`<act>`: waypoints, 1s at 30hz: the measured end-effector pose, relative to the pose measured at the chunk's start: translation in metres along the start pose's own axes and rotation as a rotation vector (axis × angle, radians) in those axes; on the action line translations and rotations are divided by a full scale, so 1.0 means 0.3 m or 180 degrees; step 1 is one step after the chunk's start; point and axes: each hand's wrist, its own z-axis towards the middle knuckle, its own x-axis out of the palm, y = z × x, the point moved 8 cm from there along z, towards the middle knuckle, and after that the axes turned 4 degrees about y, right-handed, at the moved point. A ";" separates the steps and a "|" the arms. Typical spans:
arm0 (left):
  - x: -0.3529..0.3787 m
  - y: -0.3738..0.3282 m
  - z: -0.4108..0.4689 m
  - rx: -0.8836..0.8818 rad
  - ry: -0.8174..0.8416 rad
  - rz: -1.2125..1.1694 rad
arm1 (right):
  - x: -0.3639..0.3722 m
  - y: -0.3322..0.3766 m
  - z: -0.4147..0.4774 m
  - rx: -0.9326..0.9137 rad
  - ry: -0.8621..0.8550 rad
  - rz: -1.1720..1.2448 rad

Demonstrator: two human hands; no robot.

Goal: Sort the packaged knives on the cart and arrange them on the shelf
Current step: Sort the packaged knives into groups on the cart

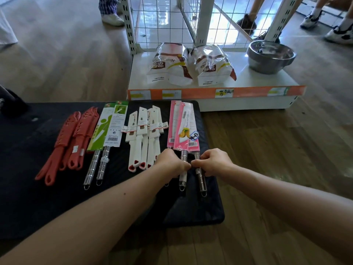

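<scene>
Packaged knives (142, 131) lay on the cart (28, 197) in four sets by colour. Taking the pink knives (186, 131) as the mark, the white knives (133, 142) lay just beside them, the green knives (112, 129) beyond those and the red knives (76, 134) farthest off. The shelf (248, 81) stood just past their tips and carried two bags (168, 64) and a metal bowl (271, 54). Sorting looked all but done. The step in hand seemed to be gathering the pink set. The next move probably called for lifting it as one bundle onto a bare part of the shelf without the packs sliding apart. Both hands were curled tight, knuckles nearly touching. The left hand (171, 161) gripped the set's steel handles on the white-knife side, and the right hand (214, 161) gripped the handle on the other side.
</scene>
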 end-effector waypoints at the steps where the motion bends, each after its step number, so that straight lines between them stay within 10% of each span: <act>1: -0.007 0.007 -0.010 -0.0009 0.0020 -0.0103 | 0.000 0.001 -0.008 0.0001 -0.0010 0.0016; 15: -0.211 -0.154 -0.093 0.0482 -0.0010 -0.0719 | -0.139 0.245 -0.064 -0.0349 -0.0315 0.0123; 30: -0.992 -0.924 -0.868 0.0347 -0.0230 -0.1347 | -0.835 1.182 -0.761 -0.0647 -0.0246 0.0061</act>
